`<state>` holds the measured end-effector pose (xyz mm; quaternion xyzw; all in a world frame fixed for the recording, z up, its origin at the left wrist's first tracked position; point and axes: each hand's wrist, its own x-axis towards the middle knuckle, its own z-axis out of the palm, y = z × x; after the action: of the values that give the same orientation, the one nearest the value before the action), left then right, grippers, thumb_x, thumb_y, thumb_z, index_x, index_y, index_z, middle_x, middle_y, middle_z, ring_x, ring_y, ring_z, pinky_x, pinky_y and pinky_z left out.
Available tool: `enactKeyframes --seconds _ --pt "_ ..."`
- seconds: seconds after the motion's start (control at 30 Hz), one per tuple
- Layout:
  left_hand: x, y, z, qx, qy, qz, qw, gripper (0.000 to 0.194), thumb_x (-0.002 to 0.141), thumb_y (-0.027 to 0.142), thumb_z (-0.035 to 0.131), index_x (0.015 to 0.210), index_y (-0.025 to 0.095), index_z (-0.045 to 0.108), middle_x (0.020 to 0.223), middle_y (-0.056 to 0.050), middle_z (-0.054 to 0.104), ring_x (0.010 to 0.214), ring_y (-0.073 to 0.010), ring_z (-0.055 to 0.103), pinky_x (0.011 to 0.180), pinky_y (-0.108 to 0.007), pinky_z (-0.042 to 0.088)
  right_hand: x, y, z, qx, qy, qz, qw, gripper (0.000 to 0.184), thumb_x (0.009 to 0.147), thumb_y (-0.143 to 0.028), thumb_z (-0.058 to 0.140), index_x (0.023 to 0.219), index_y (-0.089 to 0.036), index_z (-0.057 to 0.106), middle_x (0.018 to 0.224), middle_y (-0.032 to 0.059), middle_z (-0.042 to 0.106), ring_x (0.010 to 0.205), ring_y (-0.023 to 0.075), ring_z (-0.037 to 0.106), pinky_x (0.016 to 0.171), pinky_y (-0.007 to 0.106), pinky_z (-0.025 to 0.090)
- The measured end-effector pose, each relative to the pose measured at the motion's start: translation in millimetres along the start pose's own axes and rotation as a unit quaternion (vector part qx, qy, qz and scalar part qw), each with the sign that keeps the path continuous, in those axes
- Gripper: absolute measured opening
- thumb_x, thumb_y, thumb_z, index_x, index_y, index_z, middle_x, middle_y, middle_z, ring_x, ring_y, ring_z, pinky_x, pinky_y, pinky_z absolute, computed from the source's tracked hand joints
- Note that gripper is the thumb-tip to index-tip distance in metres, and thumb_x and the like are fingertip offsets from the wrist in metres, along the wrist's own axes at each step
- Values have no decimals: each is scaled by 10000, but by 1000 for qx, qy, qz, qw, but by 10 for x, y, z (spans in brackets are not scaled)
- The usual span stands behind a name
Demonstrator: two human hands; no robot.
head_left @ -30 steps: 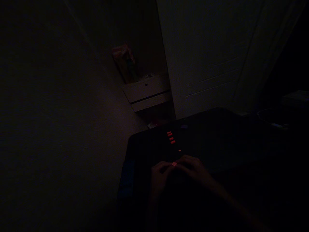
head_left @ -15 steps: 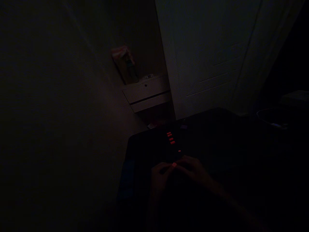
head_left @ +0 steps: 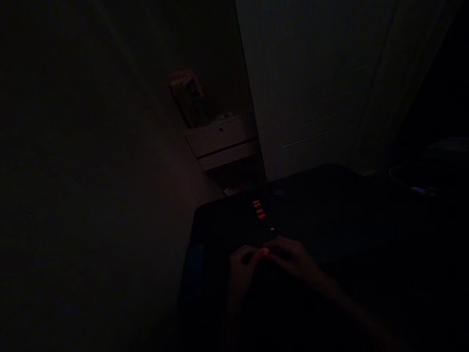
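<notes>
In dim light, my left hand (head_left: 242, 268) and my right hand (head_left: 296, 258) meet above a dark table (head_left: 223, 222). Their fingertips pinch a small reddish block (head_left: 265, 251) between them, its exact kind too dark to make out. Just beyond the fingers lies a tiny orange-red piece (head_left: 272, 229). Farther back, several small red blocks (head_left: 260, 211) form a short slanting row on the tabletop, apart from both hands.
A flat bluish object (head_left: 192, 271) lies along the table's left edge. Near the back edge is a small dark purple piece (head_left: 279, 193). Behind stand a drawer unit (head_left: 222, 143) and a pale panelled door (head_left: 311, 88). A cable (head_left: 421, 189) curves at right.
The fingertips have shifted slightly around the small reddish block, and less of its bright face shows. The row of red blocks is unmoved. The picture is somewhat darker.
</notes>
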<state>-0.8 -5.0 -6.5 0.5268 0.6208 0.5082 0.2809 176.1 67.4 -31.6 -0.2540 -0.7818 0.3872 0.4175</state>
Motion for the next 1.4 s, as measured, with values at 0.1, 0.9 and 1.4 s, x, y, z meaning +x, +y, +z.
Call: enactKeyframes --seconds 0.1,0.9,1.4 --pt "-2 -22 -7 6 -3 11 1000 242 864 407 717 770 200 797 804 -49 788 800 -233 723 785 -328 532 4 0 -5 -14 -12 -11 1000 253 1014 -431 606 1117 -270 772 1044 59 761 938 206 729 852 309 582" --pt "0 -12 -6 12 -17 -19 1000 201 863 365 685 822 202 796 881 -54 810 896 -258 739 890 -372 536 -12 96 15 -19 -27 -57 998 228 1040 -336 579 1136 -254 769 1055 56 780 944 196 745 862 294 580" --pt "-13 -69 23 48 -26 5 999 169 836 336 768 941 214 817 932 -52 803 818 -215 703 761 -321 530 -17 85 6 -48 0 -49 998 202 1033 -302 580 1053 -242 772 983 47 785 888 197 748 824 294 581"
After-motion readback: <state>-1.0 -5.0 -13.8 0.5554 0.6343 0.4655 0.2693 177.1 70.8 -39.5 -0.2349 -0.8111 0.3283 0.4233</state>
